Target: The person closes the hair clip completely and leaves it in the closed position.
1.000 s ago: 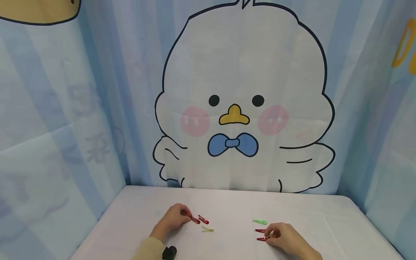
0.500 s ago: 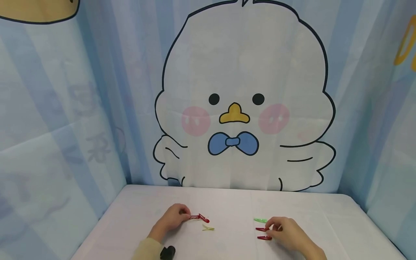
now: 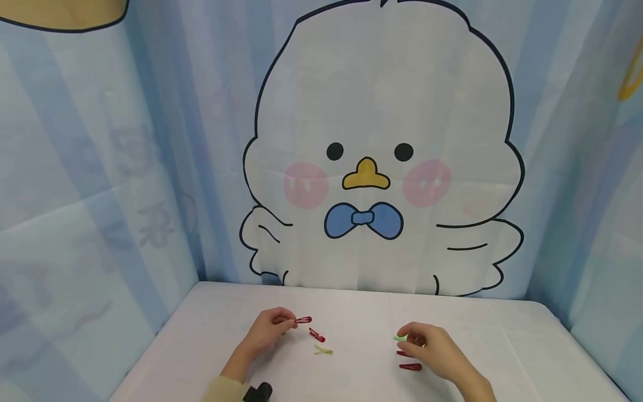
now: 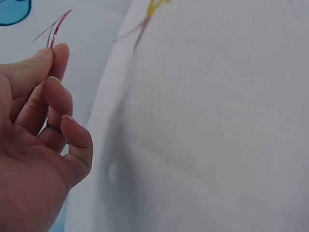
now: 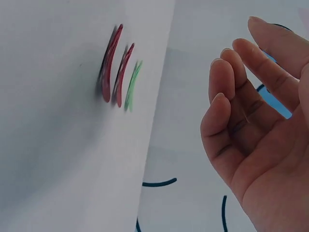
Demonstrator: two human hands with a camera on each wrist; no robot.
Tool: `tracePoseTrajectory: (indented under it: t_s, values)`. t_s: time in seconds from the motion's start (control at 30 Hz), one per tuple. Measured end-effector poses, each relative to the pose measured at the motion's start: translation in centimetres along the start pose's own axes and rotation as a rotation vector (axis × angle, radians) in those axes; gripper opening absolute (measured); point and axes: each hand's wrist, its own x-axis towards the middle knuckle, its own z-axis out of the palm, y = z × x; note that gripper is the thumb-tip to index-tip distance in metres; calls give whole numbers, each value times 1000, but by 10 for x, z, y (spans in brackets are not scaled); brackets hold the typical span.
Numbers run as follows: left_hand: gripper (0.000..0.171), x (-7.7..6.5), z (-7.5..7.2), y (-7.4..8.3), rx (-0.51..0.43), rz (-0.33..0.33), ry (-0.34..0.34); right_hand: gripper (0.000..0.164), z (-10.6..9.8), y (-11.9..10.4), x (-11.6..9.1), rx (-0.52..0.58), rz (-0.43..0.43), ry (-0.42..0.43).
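Note:
My left hand (image 3: 271,330) pinches a red snap hair clip (image 3: 303,320) between thumb and index finger. In the left wrist view this red clip (image 4: 59,26) is sprung apart, its thin tongue splayed from the frame. Near it on the table lie another red clip (image 3: 317,335), also splayed, and a yellow clip (image 3: 324,350). My right hand (image 3: 434,349) hovers on the right, fingers loosely bent and holding nothing. Below it in the right wrist view lie two red clips (image 5: 112,65) (image 5: 124,75) and a green clip (image 5: 133,87), side by side and pressed flat.
A white cloth covers the table (image 3: 361,312). Behind it hangs a striped blue curtain (image 3: 221,167) printed with a large white chick (image 3: 372,100). A black strap piece (image 3: 258,392) sits at my left wrist beside a beige sleeve (image 3: 223,389).
My left hand has lifted its red clip up and away from the other splayed red one. The right hand has moved off the lower red clip toward the green one, fingers spreading.

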Motion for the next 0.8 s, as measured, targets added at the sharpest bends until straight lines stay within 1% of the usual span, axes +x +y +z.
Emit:
tracePoseTrajectory:
  t_s: [0.1,0.23,0.37,0.53,0.67,0.8]
  values:
    - [15,-2,7,7,-69,7,29,19,1,-7,0,3,-7,30]
    - [17,-3,16,18,-114,28,48,21,1,-15,-1,18,6,77]
    - [18,-6,23,30,-150,35,45,21,1,-20,-2,33,15,118]
    - [18,-15,32,44,-183,41,48,20,6,-25,-1,70,14,148]
    - [20,-23,42,50,-228,38,44,20,13,-30,2,127,-5,147]
    - [22,-29,54,53,-273,42,28,20,22,-37,3,152,-17,158]
